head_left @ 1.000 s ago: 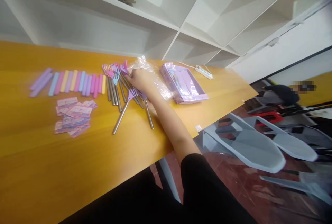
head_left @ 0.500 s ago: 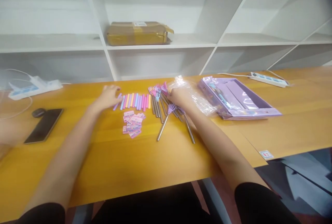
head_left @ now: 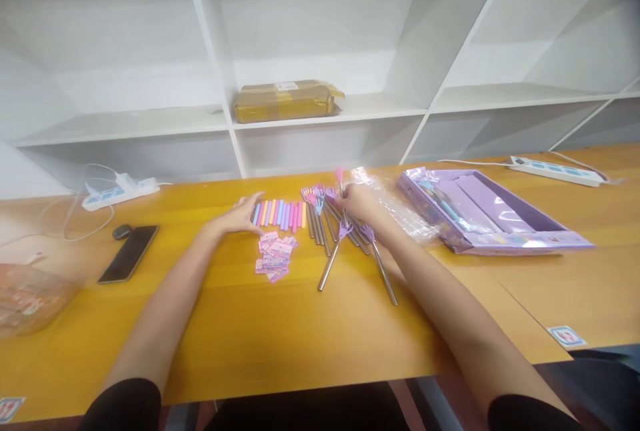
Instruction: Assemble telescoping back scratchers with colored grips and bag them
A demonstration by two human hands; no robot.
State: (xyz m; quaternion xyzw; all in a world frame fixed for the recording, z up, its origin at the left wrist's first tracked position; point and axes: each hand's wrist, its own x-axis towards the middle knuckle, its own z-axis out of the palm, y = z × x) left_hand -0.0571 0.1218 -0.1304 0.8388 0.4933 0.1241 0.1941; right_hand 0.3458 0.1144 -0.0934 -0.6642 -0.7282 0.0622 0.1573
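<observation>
A row of pink, purple, blue and orange sticks (head_left: 281,214) lies on the table, with my left hand (head_left: 244,214) at its left end, thumb and fingers apart. My right hand (head_left: 357,201) is closed around a metal rod with a pink head (head_left: 340,174), which stands up above the pile. Several metal rods with coloured hand-shaped heads (head_left: 320,208) lie beside and below it. Two purple-headed rods lie nearer the front, one (head_left: 330,264) slanting left, the other (head_left: 384,271) slanting right. Small pink printed cards (head_left: 275,258) are heaped below the sticks.
Clear plastic wrapping (head_left: 400,208) and a purple box (head_left: 510,208) lie to the right. On the left are a phone (head_left: 129,254), a small black object (head_left: 122,232), a power strip (head_left: 120,193) and an orange bag (head_left: 33,298). A taped carton (head_left: 287,101) sits on the shelf.
The view has shifted, so the scene sits lower and further right. My left hand has spread around the left end of the row. My right hand has lifted a pink-headed rod upright.
</observation>
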